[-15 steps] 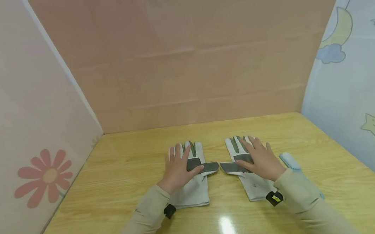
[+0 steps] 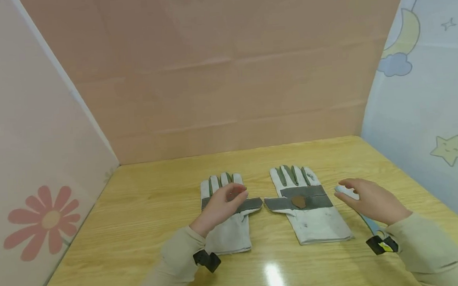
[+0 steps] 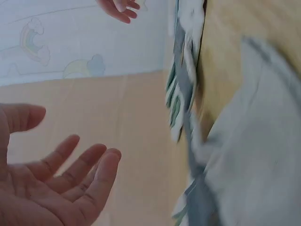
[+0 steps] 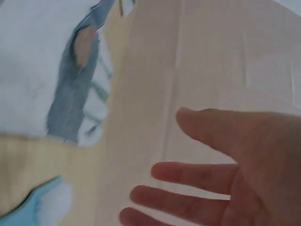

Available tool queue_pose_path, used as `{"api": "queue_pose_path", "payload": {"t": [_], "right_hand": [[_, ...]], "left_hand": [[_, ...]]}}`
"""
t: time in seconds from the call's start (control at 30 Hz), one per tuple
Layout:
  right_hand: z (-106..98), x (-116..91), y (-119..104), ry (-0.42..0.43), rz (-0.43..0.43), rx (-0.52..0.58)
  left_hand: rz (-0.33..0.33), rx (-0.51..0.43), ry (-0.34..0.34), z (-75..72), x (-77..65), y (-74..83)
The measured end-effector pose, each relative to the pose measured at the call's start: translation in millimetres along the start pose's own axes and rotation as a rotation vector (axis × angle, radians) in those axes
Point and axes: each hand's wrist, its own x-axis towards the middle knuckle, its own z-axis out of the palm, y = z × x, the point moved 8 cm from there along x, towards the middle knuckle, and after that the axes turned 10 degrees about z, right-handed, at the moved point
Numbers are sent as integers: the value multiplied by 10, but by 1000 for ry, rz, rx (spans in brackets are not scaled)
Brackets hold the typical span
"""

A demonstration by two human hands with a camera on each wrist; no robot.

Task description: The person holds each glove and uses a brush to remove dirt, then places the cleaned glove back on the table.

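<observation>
The left hand (image 2: 220, 206) hovers above the left glove (image 2: 228, 238), fingers parted and gently bent, thumb apart from them, holding nothing. The right hand (image 2: 376, 201) hangs over a blue-and-white brush (image 2: 368, 223), likewise with loosely curved, separated fingers and nothing between them; the right wrist view shows the brush lying well clear of the palm.

Both work gloves lie flat on the wooden counter (image 2: 147, 220), fingers pointing away from the person, thumbs turned toward each other, their tips near but apart. Each has a grey band across a pale body and green between the fingers. On the band of the right glove (image 2: 320, 224) sits a brown patch (image 2: 298, 202); whether it is dirt or something laid there, I cannot tell. Dark specks mark this glove too.

The step in hand looks to be reaching for the brush, with the gloves already laid out. The next move would seem to call for lowering the right hand and curling its fingers round the handle, while the left hand presses a glove steady.

Beyond the counter stands a plain brownish sheet (image 2: 210, 83), flanked by a flower-printed panel (image 2: 22, 128) and a moon-and-star one (image 2: 418, 116).
</observation>
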Motion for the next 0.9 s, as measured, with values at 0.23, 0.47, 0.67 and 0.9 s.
{"api": "queue_pose_path", "payload": {"t": [0.23,0.47,0.67,0.9], "right_hand": [[192,15,405,-182,89,-39],[307,57,546,-188,104,-83],[387,65,593,-189,146,-52],[428,11,633,-158,162,-17]], "left_hand": [[-197,-245,-34,423,160,-270],[-220,-129,-98,780,422,-303],[-292,-79,-124,986,597,-381],[-292,12,-139,1069,687,-351]]}}
